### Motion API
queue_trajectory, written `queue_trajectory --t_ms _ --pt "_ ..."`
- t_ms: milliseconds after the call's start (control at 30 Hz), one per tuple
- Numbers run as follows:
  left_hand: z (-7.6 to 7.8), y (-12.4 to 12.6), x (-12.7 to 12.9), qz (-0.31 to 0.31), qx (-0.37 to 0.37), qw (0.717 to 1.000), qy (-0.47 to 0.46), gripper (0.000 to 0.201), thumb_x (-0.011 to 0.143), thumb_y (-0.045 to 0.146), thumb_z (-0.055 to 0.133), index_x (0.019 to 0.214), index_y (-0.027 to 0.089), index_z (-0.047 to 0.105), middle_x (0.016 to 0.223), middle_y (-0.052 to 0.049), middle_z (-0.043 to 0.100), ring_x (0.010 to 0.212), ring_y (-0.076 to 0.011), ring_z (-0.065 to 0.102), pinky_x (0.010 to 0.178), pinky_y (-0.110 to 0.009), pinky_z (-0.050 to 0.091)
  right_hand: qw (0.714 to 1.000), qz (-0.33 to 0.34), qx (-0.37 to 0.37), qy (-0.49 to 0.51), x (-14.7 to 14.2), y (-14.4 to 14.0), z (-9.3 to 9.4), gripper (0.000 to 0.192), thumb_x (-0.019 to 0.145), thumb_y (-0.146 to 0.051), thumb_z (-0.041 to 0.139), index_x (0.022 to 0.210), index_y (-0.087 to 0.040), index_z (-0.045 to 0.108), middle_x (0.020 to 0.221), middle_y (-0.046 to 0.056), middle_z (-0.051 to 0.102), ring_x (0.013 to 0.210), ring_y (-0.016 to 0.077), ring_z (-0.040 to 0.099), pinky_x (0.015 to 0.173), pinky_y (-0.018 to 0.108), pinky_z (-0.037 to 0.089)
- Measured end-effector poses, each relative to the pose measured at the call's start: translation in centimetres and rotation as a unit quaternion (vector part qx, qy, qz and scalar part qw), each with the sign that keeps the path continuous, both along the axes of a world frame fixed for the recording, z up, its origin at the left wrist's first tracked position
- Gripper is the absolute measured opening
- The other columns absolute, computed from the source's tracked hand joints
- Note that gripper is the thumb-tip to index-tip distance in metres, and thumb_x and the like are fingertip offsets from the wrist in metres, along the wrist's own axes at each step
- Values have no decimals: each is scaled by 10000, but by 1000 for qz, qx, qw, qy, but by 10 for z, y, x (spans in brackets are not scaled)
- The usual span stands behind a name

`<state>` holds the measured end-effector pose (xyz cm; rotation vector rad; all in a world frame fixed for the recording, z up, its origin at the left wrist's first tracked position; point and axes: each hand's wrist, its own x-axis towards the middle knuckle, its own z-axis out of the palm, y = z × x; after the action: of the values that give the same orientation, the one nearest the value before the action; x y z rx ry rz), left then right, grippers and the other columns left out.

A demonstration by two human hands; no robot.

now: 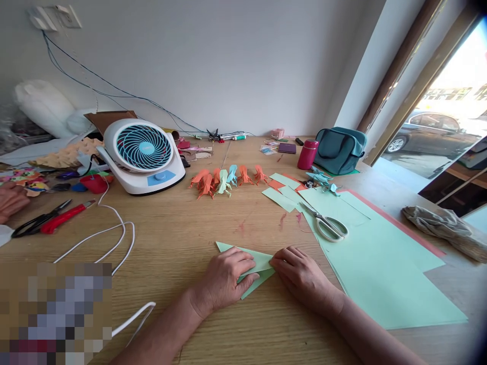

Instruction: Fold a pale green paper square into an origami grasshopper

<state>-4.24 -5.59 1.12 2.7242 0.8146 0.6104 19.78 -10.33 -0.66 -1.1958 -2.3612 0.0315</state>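
Observation:
A light green folded paper (262, 261) lies on the wooden table (182, 228) in front of me, shaped like a triangle pointing left. My left hand (224, 279) presses flat on its left part, fingers spread over the fold. My right hand (300, 274) touches its right edge with the fingertips, pinching or pressing the crease. Neither hand lifts the paper off the table.
Large green sheets (380, 258) with white-handled scissors (329, 225) lie to the right. A row of folded orange and green paper figures (224, 180) sits behind. A white fan (142, 154), its cable (114, 238), red cutters (63, 217), a pink bottle (307, 153), a teal bag (340, 149). Another person's hand (10, 200) at far left.

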Motion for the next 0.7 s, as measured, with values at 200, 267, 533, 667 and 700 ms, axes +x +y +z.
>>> queue_trajectory --t_ms 200,267,533,667,700 --pt "8 -3 2 27 -39 998 29 172 921 302 587 915 213 734 859 -63 730 825 -240 679 709 -329 502 998 -16 -29 53 -1 1 0 195 994 -141 473 911 -199 639 903 61 628 809 181 552 731 317 468" --pt "19 -3 5 47 -64 995 64 177 917 290 578 888 212 735 860 -52 729 790 -226 683 676 -315 492 997 -15 -36 64 -1 1 -1 184 993 -147 481 913 -201 637 911 62 626 819 182 557 736 319 470" --pt "65 1 46 100 -78 952 278 219 912 300 560 922 159 727 939 -111 759 887 -315 733 720 -375 550 994 -15 -51 96 0 4 -1 186 982 -138 485 938 -214 648 935 70 622 852 192 578 758 331 488" --pt "64 6 60 87 -54 945 310 237 906 291 562 929 123 729 890 -144 754 842 -342 736 678 -398 564 993 -12 -55 101 2 5 -1 188 973 -131 490 963 -216 657 949 74 628 870 198 590 774 341 497" --pt "63 6 61 86 -50 946 309 241 908 289 562 925 117 729 887 -150 752 839 -345 735 679 -403 565 993 -12 -56 101 2 5 -1 189 972 -131 491 968 -216 659 948 74 628 870 198 591 774 342 498"
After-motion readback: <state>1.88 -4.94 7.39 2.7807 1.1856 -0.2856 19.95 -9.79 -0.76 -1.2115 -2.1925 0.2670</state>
